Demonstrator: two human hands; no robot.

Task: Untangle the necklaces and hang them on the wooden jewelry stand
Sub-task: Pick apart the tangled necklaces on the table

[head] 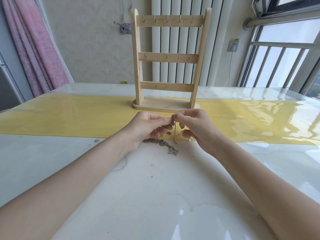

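A wooden jewelry stand (167, 58) with three hook rails stands upright on the yellow runner (69, 115), all its hooks bare. Just in front of its base, my left hand (147, 127) and my right hand (192, 125) meet fingertip to fingertip, both pinching a thin chain (175, 134) that hangs down between them. A tangled heap of silvery necklaces (164, 144) lies on the table under and just behind my hands, partly hidden by my left fingers.
The glossy white table (155, 187) stretches toward me. A pink curtain (34, 45) hangs at the left, a radiator stands behind the stand, and a window with railings (280, 63) is at the right.
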